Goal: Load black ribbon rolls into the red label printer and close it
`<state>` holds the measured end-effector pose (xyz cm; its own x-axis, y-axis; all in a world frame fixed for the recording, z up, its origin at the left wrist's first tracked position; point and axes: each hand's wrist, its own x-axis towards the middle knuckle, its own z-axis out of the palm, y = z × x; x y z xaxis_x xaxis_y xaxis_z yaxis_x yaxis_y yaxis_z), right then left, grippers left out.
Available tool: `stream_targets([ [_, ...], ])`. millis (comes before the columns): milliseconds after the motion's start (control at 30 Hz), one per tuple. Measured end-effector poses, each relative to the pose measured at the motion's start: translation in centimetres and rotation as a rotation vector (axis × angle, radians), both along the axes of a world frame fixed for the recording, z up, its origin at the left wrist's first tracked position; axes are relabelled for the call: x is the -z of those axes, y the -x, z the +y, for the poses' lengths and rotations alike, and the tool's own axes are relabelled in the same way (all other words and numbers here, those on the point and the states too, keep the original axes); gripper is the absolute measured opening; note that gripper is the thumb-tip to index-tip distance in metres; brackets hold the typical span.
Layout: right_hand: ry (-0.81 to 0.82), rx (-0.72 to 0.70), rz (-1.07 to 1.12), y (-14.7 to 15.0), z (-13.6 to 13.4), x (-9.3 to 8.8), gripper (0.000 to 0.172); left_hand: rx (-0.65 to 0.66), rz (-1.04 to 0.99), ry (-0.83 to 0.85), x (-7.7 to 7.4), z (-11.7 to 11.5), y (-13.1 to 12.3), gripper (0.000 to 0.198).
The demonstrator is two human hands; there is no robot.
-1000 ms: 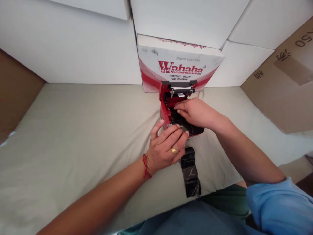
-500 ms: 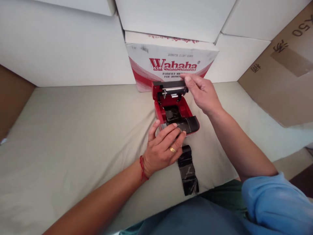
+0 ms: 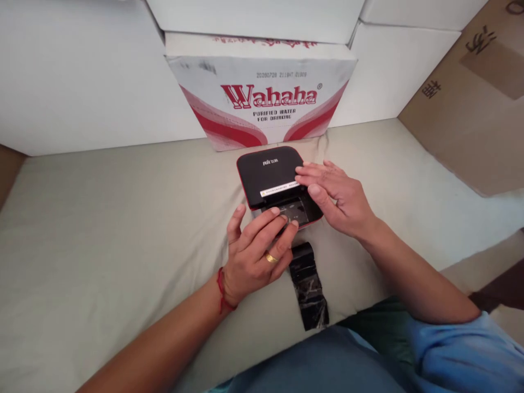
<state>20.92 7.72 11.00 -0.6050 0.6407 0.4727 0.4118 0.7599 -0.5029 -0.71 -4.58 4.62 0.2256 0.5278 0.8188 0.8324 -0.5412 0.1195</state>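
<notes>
Head view: left hand (image 3: 256, 252) and right hand (image 3: 335, 197), fingers flat and holding nothing, press the closed black printer (image 3: 275, 181); black strip (image 3: 308, 284) trails out.

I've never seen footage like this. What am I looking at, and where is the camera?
No machine here: a person works with two bare hands, and the single camera sits on that person's head, looking forward and down. The left hand, with a gold ring and red wrist thread, rests its fingertips on the front of a small red device with a shut black lid. The right hand lies flat on the lid's right side. Neither hand grasps anything. A shiny black strip lies just before the device, on a beige cloth-covered surface. Behind stands a red-and-white Wahaha carton among plain white boxes.
</notes>
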Motion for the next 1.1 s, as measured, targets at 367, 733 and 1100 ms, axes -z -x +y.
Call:
stream_targets([
  [367, -0.009, 0.108, 0.059, 0.2, -3.4, 1.6, 0.039, 0.134, -0.312, 0.044, 0.2, 0.8, 2.0, 0.060],
  [733, 0.000, 0.110, 0.177, 0.8, -3.0, 2.2, 0.036, 0.203, -0.507, 0.236, 0.3, 2.3, 3.8, 0.039],
  [1100, -0.041, 0.070, 0.109, 1.1, -4.4, 1.0, 0.035, 0.252, -0.546, 0.359, 0.3, 2.5, 4.4, 0.023],
])
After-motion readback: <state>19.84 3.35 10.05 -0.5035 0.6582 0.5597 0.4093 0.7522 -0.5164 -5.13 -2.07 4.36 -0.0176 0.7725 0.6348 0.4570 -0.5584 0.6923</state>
